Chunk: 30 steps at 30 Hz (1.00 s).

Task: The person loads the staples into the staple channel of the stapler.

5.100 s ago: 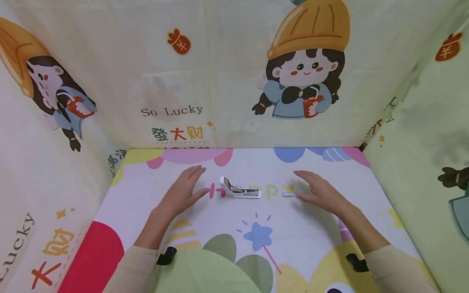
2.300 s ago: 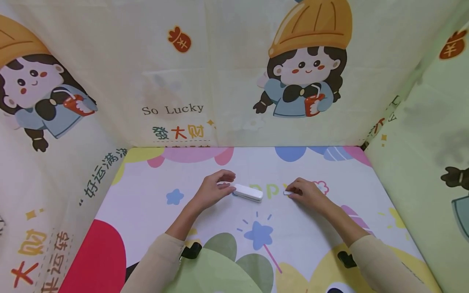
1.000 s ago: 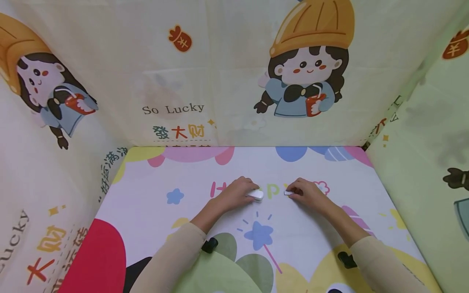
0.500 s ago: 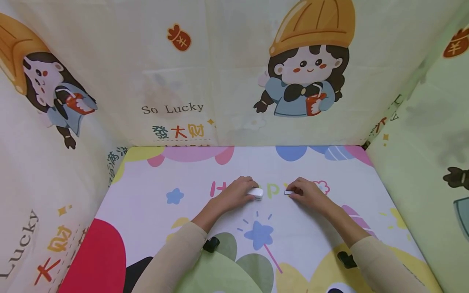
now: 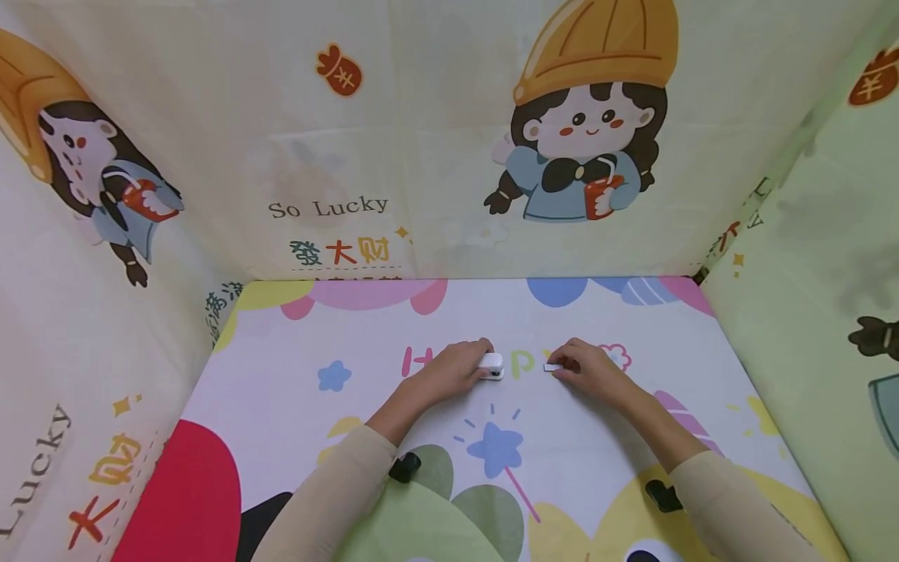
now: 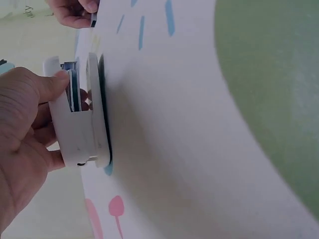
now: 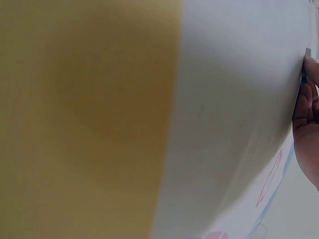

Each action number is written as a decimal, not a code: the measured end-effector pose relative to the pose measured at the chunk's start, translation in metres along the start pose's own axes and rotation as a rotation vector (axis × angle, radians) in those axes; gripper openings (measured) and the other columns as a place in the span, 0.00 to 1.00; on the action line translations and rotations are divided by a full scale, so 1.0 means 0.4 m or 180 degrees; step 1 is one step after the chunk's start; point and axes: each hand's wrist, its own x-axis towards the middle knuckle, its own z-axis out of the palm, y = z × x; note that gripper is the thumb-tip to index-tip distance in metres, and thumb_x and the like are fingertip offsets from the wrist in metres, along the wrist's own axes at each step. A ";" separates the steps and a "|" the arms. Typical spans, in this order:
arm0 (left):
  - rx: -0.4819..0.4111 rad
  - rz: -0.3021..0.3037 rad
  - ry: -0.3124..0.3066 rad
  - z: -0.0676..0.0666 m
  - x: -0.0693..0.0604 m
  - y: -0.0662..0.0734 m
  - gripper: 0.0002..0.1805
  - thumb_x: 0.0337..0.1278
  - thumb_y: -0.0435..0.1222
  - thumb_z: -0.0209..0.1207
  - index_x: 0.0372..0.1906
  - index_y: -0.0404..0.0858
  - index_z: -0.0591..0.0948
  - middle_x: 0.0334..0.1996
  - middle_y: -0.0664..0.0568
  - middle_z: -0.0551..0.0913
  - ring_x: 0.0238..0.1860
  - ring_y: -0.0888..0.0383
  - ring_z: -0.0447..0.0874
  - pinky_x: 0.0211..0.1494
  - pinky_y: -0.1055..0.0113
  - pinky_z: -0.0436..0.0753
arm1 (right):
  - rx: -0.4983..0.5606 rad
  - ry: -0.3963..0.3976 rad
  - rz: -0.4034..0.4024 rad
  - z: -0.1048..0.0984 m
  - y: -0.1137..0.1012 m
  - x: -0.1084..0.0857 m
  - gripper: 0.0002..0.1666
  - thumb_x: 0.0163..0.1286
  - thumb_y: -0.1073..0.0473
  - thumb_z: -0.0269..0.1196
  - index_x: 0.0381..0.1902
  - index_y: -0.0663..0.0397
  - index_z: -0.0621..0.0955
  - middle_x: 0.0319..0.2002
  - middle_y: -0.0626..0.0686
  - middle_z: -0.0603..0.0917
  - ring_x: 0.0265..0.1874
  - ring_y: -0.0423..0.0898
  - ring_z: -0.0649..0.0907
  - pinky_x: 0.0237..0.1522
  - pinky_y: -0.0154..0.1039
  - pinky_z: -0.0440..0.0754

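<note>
A white stapler (image 5: 494, 363) is gripped by my left hand (image 5: 453, 368) near the middle of the table; its front end sticks out beyond the fingers. In the left wrist view, the thumb of the left hand (image 6: 22, 119) lies against the side of the stapler (image 6: 75, 134). A metal magazine (image 6: 74, 89) shows under the top cover, and a gap separates it from the base. To the right, my right hand (image 5: 586, 368) pinches a short strip of staples (image 5: 552, 368) close to the tabletop. At the right wrist view's edge, the right hand (image 7: 308, 114) holds the strip (image 7: 307, 52).
The table (image 5: 421, 421) has a printed cloth with lettering and cartoon shapes. Patterned fabric walls (image 5: 435, 156) stand at the back and both sides. Black wrist straps or mounts (image 5: 405, 468) show under the sleeves.
The stapler stood folded open earlier, then closed up. My left hand has moved right and taken hold of it; its front now gapes slightly. My right hand has come to pinch the staples.
</note>
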 end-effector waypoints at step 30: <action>-0.0822 0.0341 0.0792 0.019 -0.040 -0.040 0.17 0.69 0.34 0.63 0.57 0.36 0.72 0.51 0.47 0.74 0.53 0.54 0.73 0.59 0.60 0.78 | -0.0007 -0.0014 0.0024 -0.009 -0.011 -0.002 0.10 0.65 0.65 0.73 0.44 0.52 0.87 0.40 0.48 0.83 0.37 0.40 0.80 0.42 0.34 0.81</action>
